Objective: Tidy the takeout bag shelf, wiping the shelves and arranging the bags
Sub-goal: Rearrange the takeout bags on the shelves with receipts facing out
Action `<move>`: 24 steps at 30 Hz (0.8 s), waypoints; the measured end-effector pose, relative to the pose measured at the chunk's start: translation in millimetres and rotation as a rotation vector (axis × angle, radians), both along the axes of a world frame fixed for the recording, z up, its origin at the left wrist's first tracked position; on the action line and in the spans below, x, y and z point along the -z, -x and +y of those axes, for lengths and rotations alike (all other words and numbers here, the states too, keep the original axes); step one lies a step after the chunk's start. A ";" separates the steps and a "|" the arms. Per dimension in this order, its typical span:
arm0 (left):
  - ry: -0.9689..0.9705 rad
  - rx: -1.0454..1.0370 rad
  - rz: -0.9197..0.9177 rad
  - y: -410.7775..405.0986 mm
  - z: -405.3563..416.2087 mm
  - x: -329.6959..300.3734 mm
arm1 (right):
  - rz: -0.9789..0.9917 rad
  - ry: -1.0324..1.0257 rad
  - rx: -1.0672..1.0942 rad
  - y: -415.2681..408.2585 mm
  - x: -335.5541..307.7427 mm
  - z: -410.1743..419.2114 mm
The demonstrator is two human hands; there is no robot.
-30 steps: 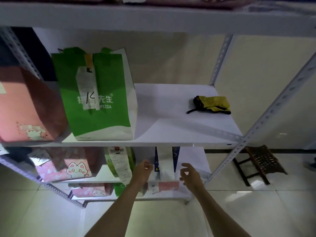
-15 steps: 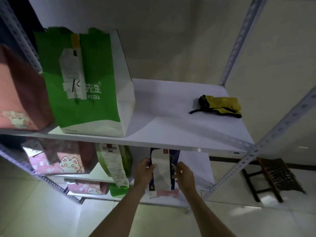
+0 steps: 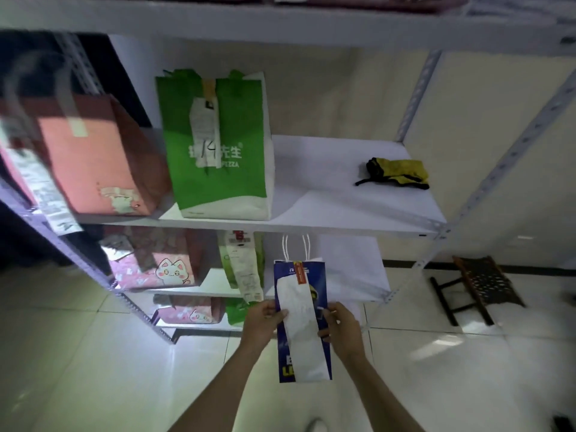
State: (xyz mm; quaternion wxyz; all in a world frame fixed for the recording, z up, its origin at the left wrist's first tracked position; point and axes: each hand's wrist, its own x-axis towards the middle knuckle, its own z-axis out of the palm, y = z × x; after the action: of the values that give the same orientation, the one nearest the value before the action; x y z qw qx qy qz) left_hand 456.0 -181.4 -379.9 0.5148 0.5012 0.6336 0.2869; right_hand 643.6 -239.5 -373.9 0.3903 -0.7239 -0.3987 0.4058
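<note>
A narrow dark blue paper bag (image 3: 318, 353) with white cord handles and a long white receipt down its front hangs in the air in front of the lower shelf (image 3: 352, 275). My left hand (image 3: 265, 319) grips its left edge and my right hand (image 3: 341, 325) grips its right edge. On the middle shelf (image 3: 343, 207) stand a green pizza bag (image 3: 218, 145) and a pink bag (image 3: 93, 157) to its left. A yellow and black cloth (image 3: 397, 173) lies crumpled at that shelf's right end.
The lower shelves hold pink cat-print bags (image 3: 162, 266) and a green bag with a receipt (image 3: 241, 263). A small dark wooden stool (image 3: 477, 288) stands on the tiled floor right of the rack. Slotted metal uprights (image 3: 514, 145) frame the shelves.
Both hands closed on the blue bag's sides and drew it out from the lower shelf toward me. It now hangs clear of the shelf edge.
</note>
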 end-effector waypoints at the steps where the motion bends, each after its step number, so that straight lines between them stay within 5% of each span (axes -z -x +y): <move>1: 0.004 0.002 -0.015 12.8 -12.3 -4.4 | -0.001 -0.009 0.011 12.3 -6.0 -12.6; 6: -0.013 -0.008 -0.058 90.9 -71.3 -26.5 | -0.069 -0.041 -0.056 78.6 -30.3 -66.1; 12: -0.107 -0.158 -0.121 177.4 -123.8 -57.1 | 0.100 -0.060 -0.073 166.4 -70.2 -87.6; 24: -0.190 -0.532 -0.218 303.7 -123.3 -100.2 | 0.155 -0.131 -0.353 288.2 -125.8 -34.1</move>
State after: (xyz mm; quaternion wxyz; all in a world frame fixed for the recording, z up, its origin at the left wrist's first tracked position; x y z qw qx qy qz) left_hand 152.3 -304.7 -279.7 0.4375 0.3296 0.6540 0.5217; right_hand 355.4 -273.6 -248.0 0.3889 -0.5823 -0.5138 0.4956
